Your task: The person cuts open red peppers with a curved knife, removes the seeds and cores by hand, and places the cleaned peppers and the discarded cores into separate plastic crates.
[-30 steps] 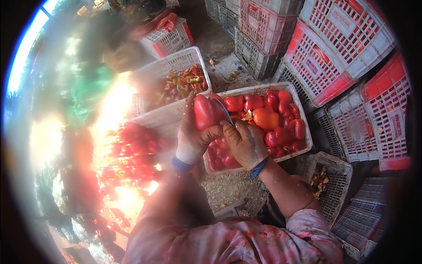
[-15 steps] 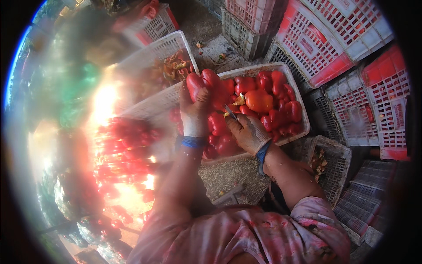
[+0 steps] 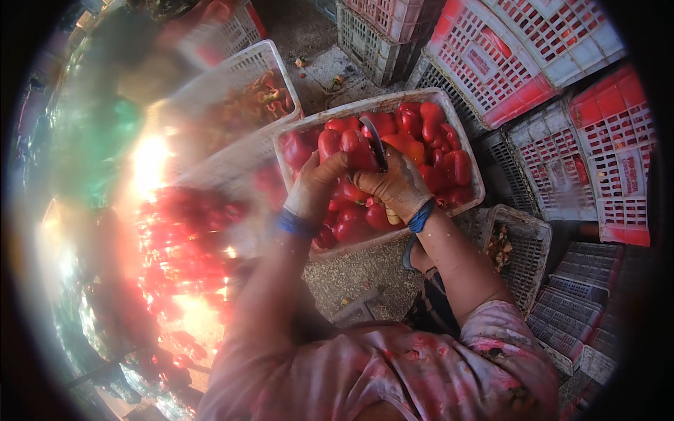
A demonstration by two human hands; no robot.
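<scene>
In its stained glove, my left hand [image 3: 316, 186] grips a red bell pepper [image 3: 357, 149] over a light-coloured plastic crate [image 3: 449, 105]. Close beside it, my right hand [image 3: 394, 186], also gloved, is closed on a knife [image 3: 375, 139]. The curved blade points up and away, next to the held pepper, and a pale handle end shows below the fist. Whether the blade touches the pepper, I cannot tell. More red peppers [image 3: 351, 226] fill the crate beneath both hands, with an orange-red one [image 3: 405, 146] just beyond the right hand.
A white crate with pepper scraps [image 3: 270, 98] stands at the far left. Stacked crates [image 3: 491, 59] rise on the right, above a small crate of trimmings [image 3: 523, 242]. Red peppers [image 3: 189, 231] lie heaped at left, blurred by glare. A grey bar [image 3: 358, 306] lies near my body.
My left hand has lowered toward me with the pepper, and its wrist has turned. The right hand has moved slightly right and the knife blade now points upward. The whole view has shifted slightly.
</scene>
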